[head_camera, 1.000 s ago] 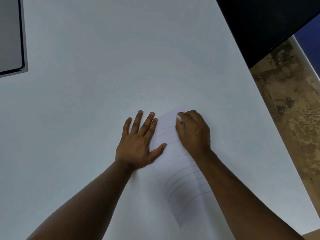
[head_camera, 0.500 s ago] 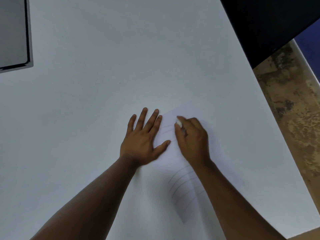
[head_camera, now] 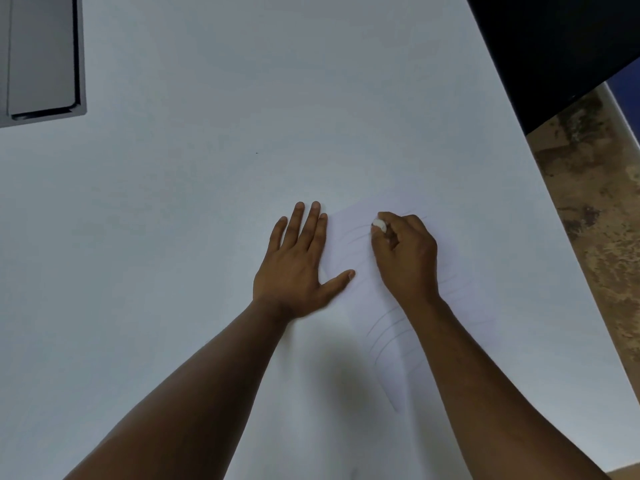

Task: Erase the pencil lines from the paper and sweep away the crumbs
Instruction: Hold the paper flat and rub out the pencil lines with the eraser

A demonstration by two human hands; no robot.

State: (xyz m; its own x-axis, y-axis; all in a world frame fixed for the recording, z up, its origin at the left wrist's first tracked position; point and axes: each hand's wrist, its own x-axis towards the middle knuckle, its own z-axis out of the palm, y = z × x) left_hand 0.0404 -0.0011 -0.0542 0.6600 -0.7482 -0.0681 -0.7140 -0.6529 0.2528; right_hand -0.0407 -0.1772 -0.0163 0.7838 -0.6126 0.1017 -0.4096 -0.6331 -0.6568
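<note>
Item: thin white paper sheet (head_camera: 349,258) with faint curved pencil lines (head_camera: 388,327), lying flat on the pale grey table (head_camera: 207,202). Left hand (head_camera: 298,268), fingers straight, presses its left edge. Right hand (head_camera: 405,258) pinches a small white eraser (head_camera: 379,225) at the upper lines. Step: erasing, early; most lines remain. Next: firm short strokes, sheet pinned down.

White paper (head_camera: 349,261) with faint curved pencil lines (head_camera: 386,329) lies flat; small white eraser (head_camera: 379,225) touches it.
</note>
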